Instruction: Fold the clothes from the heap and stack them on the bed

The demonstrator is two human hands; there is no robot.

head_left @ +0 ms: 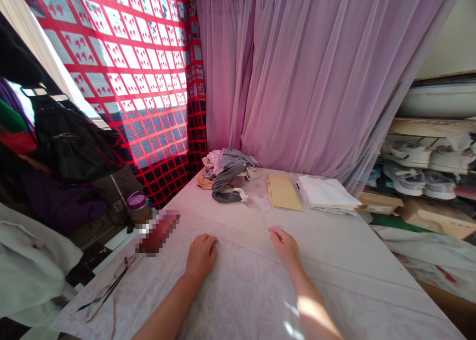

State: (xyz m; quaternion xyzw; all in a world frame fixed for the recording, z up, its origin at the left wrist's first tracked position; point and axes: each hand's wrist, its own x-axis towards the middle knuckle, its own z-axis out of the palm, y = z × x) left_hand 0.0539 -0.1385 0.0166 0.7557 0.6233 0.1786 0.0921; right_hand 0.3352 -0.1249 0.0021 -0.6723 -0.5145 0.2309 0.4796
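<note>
My left hand (201, 255) rests palm down on a pale sheet-covered surface (357, 260), holding nothing. My right hand (285, 248) lies to its right, also empty, with its fingertips on the sheet. The nearest thing to my left hand is a pixelated, blurred reddish object (158, 232), which I cannot identify. A pair of glasses (107, 288) lies folded near the left edge. Farther ahead are a crumpled pile of clothes (226, 176), a manila folder (283, 192) and a stack of white papers or cloth (327, 194).
A jar with a purple lid (137, 206) stands by the left edge beside a black backpack (70, 146). Lilac curtains (308, 77) and a red patterned cloth (126, 67) hang behind. Cardboard boxes (379, 202) and shelved sneakers (405, 179) sit to the right.
</note>
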